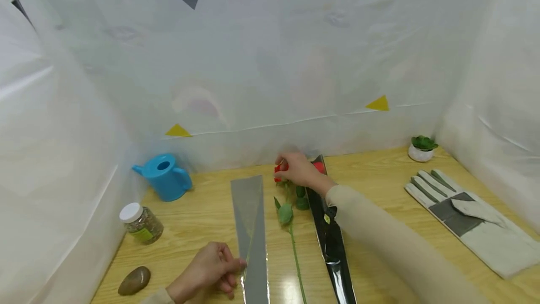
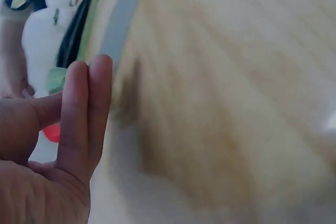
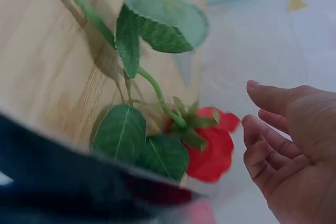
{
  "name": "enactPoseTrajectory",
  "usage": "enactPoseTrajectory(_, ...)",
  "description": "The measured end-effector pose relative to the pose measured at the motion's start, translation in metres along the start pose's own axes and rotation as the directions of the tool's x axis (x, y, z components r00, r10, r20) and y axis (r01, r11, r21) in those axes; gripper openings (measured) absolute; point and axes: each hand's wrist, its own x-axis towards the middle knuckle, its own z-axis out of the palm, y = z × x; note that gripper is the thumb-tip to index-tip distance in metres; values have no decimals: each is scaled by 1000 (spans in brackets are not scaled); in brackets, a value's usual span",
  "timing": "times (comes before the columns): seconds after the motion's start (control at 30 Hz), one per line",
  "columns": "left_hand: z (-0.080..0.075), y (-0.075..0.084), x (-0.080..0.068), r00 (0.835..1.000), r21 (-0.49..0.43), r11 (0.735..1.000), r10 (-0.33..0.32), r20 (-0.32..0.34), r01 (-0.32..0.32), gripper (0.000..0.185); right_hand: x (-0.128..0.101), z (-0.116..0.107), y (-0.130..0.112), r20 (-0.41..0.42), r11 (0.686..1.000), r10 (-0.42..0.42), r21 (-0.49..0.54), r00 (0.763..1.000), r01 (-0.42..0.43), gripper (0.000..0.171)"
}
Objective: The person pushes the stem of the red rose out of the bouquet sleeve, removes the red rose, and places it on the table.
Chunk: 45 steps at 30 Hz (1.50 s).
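Observation:
A single red rose (image 1: 278,172) with green leaves and a long stem lies on the table between two wrappers. My right hand (image 1: 298,170) is at its bloom, and in the right wrist view its fingertips come right up to the petals of the rose (image 3: 210,148), thumb and fingers apart. To the left lies a flat grey wrapper (image 1: 253,210) with shiny edges. My left hand (image 1: 215,266) has its fingertips at that wrapper's left edge; in the left wrist view two fingers (image 2: 86,108) stand straight. A glossy black wrapper (image 1: 333,247) lies under my right forearm, red showing at its top.
A blue watering can (image 1: 166,179), a white-lidded jar (image 1: 143,226) and a brown stone (image 1: 135,280) stand at left. To the right are pale gardening gloves (image 1: 472,219) and a small potted succulent (image 1: 420,149). White sheeting (image 1: 270,60) closes in the table's back and sides.

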Motion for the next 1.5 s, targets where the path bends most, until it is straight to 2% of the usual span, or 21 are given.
enactPoseTrajectory(0.07,-3,8,0,1000,33,999,30,-8,-30,31,-10,-13,7,-14,999,-16,40,1000,17,32)
enactPoseTrajectory(0.13,-4,17,2,998,15,998,55,19,-55,29,-23,-28,16,-32,998,-20,59,999,22,32)
enactPoseTrajectory(0.23,2,33,3,990,-89,994,78,115,-68,26,-40,-47,31,-57,997,-16,74,998,21,30)
enactPoseTrajectory(0.3,11,42,4,979,-172,984,81,187,-49,27,-51,-56,40,-61,997,9,72,998,-5,31)
enactPoseTrajectory(0.4,31,53,7,965,-260,966,63,254,5,33,-64,-62,50,-9,984,124,131,992,-122,38)
enactPoseTrajectory(0.47,47,60,11,959,-309,950,37,281,53,38,-71,-62,55,49,956,237,167,970,-242,46)
enactPoseTrajectory(0.57,71,70,20,950,-352,930,9,312,107,46,-79,-57,59,141,893,391,181,910,-412,60)
enactPoseTrajectory(0.6,77,73,24,949,-358,926,0,317,120,49,-80,-54,60,154,884,417,158,896,-439,65)
enactPoseTrajectory(0.67,89,79,30,951,-372,920,-5,308,125,54,-82,-50,61,176,868,456,130,873,-480,72)
enactPoseTrajectory(0.77,102,82,40,962,-381,917,-11,273,118,58,-83,-44,62,180,852,491,106,852,-513,79)
enactPoseTrajectory(0.83,109,83,44,968,-387,915,-12,249,111,58,-83,-41,63,191,832,513,128,837,-539,83)
enactPoseTrajectory(0.93,118,83,48,968,-383,915,-31,250,128,59,-84,-38,65,220,807,525,178,822,-563,86)
enactPoseTrajectory(1.0,123,84,50,964,-381,913,-47,260,147,61,-86,-36,66,245,790,524,218,816,-573,79)
enactPoseTrajectory(1.2,126,87,54,958,-383,903,-93,270,196,69,-93,-29,70,287,749,497,335,819,-572,30)
enactPoseTrajectory(1.23,126,87,54,959,-386,902,-94,266,195,69,-94,-29,71,289,750,485,348,825,-563,28)
enactPoseTrajectory(1.33,126,85,54,963,-395,899,-89,255,188,72,-98,-32,76,310,726,443,426,841,-540,22)
enactPoseTrajectory(1.5,129,81,53,973,-403,906,-37,227,128,62,-98,-50,71,334,624,385,592,860,-509,22)
